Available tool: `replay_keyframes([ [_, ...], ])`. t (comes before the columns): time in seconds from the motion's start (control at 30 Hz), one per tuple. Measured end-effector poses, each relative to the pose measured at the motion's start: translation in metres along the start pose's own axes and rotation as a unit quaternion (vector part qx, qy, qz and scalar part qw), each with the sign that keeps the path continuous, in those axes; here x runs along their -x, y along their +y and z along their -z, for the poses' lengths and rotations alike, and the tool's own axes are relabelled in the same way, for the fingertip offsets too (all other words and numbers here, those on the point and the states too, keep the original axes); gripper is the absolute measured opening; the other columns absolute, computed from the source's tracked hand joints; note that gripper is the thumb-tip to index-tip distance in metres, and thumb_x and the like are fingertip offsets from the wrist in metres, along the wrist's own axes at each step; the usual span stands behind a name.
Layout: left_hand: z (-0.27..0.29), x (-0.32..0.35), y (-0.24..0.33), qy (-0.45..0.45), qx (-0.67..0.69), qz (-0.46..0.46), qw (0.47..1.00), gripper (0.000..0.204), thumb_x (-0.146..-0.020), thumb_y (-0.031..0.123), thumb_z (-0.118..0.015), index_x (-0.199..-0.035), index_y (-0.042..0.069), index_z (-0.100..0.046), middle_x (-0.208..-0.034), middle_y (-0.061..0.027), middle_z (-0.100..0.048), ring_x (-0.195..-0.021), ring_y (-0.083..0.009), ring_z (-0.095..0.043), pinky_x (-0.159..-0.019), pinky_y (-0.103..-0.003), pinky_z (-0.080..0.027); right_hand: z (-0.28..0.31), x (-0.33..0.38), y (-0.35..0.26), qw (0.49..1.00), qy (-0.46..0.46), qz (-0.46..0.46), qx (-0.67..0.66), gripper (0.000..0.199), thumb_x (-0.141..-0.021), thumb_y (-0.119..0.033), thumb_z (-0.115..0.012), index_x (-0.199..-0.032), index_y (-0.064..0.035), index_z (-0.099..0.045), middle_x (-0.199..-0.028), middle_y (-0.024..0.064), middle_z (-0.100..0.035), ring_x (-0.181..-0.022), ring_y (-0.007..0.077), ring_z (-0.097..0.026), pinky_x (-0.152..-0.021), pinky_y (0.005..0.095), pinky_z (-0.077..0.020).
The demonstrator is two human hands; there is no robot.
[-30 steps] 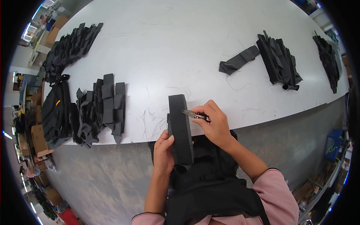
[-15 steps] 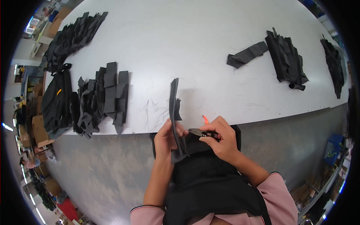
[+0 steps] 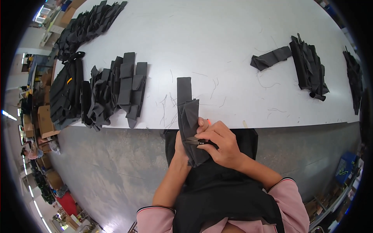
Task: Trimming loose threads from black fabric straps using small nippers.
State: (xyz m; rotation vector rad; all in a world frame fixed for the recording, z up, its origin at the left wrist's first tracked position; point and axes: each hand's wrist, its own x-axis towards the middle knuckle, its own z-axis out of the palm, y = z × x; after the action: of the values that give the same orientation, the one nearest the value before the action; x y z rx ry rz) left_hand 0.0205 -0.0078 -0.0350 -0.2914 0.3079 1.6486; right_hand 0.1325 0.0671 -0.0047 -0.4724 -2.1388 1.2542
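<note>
Since half a second ago the dark fabric strip [image 3: 187, 116] has dropped from standing on edge to lying flatter, its far end on the white table [image 3: 217, 42] and its near end draped over the table edge toward the lap, and both hands have come lower with it. To the far left of the fingers, brown cardboard boxes [image 3: 44, 120] stand on the floor beside the table; any labels on them are too small to tell. On the table, left of the fingers, lies a spread of dark cut pieces [image 3: 112, 91], with a longer row [image 3: 87, 27] further up. The left hand [image 3: 180, 145] sits under the strip's near end, its fingers hidden behind the cloth and closed around it. The right hand [image 3: 221, 143] is just right of the strip, thumb and fingers pinched narrow around small thread snips [image 3: 196, 141], whose blades touch the cloth. Well to the right of the fingers lies another dark stack [image 3: 309, 68] with one folded piece [image 3: 270, 58] beside it.
</note>
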Motion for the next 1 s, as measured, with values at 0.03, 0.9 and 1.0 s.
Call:
replay_keyframes([
  [0.03, -0.001, 0.0, 0.0, 0.001, 0.0, -0.001, 1.0, 0.024, -0.094, 0.022, -0.037, -0.09, 0.001, -0.05, -0.075, -0.0035, -0.044, -0.066, -0.0149, -0.046, -0.061, -0.025, -0.043, -0.001, -0.001, 0.0, 1.0, 0.007, 0.003, -0.009, 0.032, -0.061, 0.002, -0.075, -0.091, -0.0038, -0.065, -0.083, 0.007, -0.06, -0.078, 0.0233, -0.056, -0.067, 0.0318, -0.0465],
  [0.9, -0.008, 0.001, -0.001, 0.068, 0.007, 0.024, 0.997, 0.025, -0.091, 0.021, -0.042, -0.086, -0.001, -0.053, -0.077, -0.0047, -0.046, -0.07, -0.0152, -0.048, -0.066, -0.023, -0.044, -0.001, -0.004, -0.003, 0.999, -0.001, -0.001, 0.035, 0.028, -0.063, 0.002, -0.073, -0.089, -0.0042, -0.067, -0.079, 0.0083, -0.057, -0.074, 0.025, -0.055, -0.064, 0.0319, -0.0468],
  [1.0, 0.0, -0.002, -0.002, 0.041, 0.014, 0.026, 0.999, 0.023, -0.09, 0.019, -0.042, -0.085, 0.0, -0.052, -0.074, -0.0039, -0.045, -0.07, -0.0146, -0.048, -0.066, -0.024, -0.043, -0.002, -0.001, -0.003, 0.998, 0.028, 0.025, 0.047, 0.026, -0.065, 0.004, -0.071, -0.089, -0.0033, -0.067, -0.079, 0.007, -0.058, -0.073, 0.0203, -0.057, -0.062, 0.0288, -0.0468],
])
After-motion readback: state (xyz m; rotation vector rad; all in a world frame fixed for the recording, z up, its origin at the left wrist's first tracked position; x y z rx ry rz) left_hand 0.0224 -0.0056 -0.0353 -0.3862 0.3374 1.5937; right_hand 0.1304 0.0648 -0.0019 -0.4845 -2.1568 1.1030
